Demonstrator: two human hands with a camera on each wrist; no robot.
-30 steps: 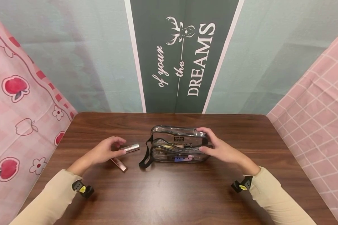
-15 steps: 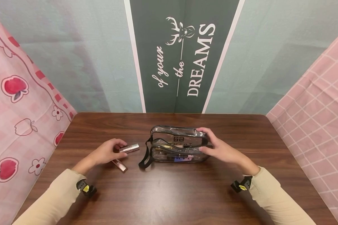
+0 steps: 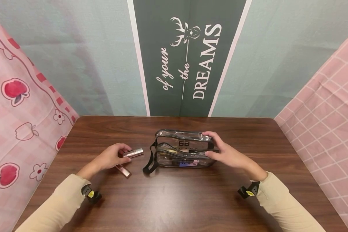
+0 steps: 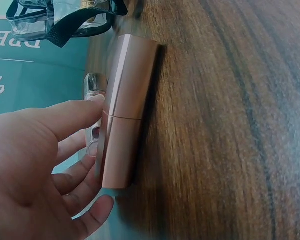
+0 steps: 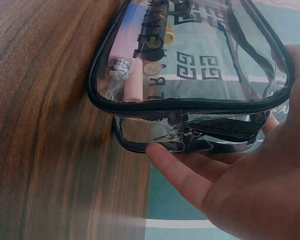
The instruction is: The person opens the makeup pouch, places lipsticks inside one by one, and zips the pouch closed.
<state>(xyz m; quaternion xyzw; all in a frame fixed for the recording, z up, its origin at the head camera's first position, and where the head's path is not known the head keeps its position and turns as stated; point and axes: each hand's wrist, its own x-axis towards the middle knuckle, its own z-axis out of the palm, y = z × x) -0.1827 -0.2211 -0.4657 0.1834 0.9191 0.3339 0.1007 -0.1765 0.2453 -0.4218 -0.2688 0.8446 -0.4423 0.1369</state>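
Observation:
The left hand (image 3: 108, 158) (image 4: 37, 155) pinches a slim silver-capped tube (image 3: 137, 152) (image 4: 92, 84) between thumb and fingers, at the tube's left end. Just in front lies a rose-gold stick (image 3: 124, 171) (image 4: 124, 105), nearer the camera in the left wrist view and partly behind the hand in the head view. The right hand (image 3: 232, 155) (image 5: 234, 185) grips the right end of a clear, black-trimmed bag (image 3: 184, 163) (image 5: 189, 106), thumb in front and fingers behind. Its top gapes, and several small cosmetics (image 5: 134, 85) show through the plastic.
A black strap loop (image 3: 150, 167) sticks out from the bag's left end, close to the silver-capped tube. The brown wooden table (image 3: 174, 206) ends at a hanging cloth with printed words (image 3: 191, 64). Pink patterned cloths (image 3: 17, 129) hang at both sides.
The left hand has shifted slightly right and its fingers have drawn in around the silver-capped tube, which has barely moved. The right hand and the bag look unchanged.

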